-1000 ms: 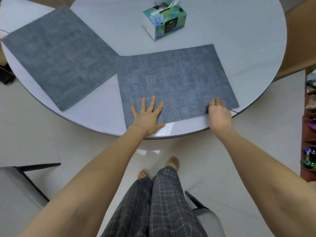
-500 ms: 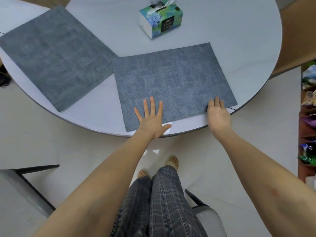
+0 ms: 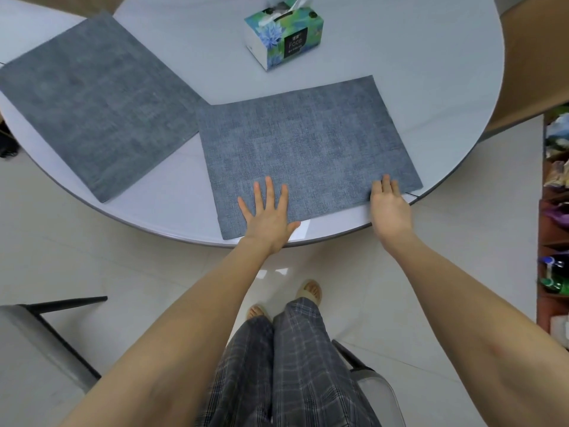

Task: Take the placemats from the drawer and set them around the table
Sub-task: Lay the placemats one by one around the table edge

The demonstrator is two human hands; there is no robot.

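Round table (image 3: 415,72) edge: both hands' fingers (image 3: 268,192) spread flat on the near placemat (image 3: 308,143).

Bare table (image 3: 415,63) beyond the mat; tissue box (image 3: 284,32) mid-table.

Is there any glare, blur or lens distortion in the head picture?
Head view: the wide-angle lens bends the table edge and stretches both forearms; a small bright glare sits on the tabletop beside the left hand, more on the floor below; both placemats, near and far, look sharp; the shelf at the right edge is smeared.
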